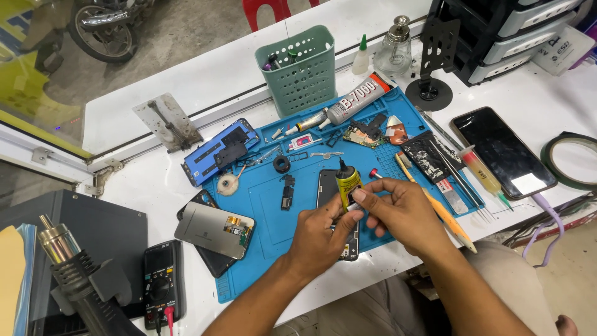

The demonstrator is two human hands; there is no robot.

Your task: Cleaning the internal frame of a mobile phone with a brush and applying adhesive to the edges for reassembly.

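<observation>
Both hands meet over the near edge of a blue work mat. The left hand is closed around a small yellow glue tube with a black nozzle pointing up, and the right hand pinches the same tube from the other side, thumb and forefinger pressed to its lower end. The tube stands nearly upright, just above a dark phone body lying on the mat, partly covered by the hands.

The mat sits on a white table beside a window, with a concrete floor and a motorbike wheel outside. On the mat lie a blue phone frame, a larger grey glue tube, a small circuit board and tweezers. A green basket stands at the far edge. To the left lie a loose phone screen, a multimeter and a heat gun. To the right are a black phone, a syringe and a roll of tape, cut off by the frame.

The small parts on the mat are too tiny to tell apart
</observation>
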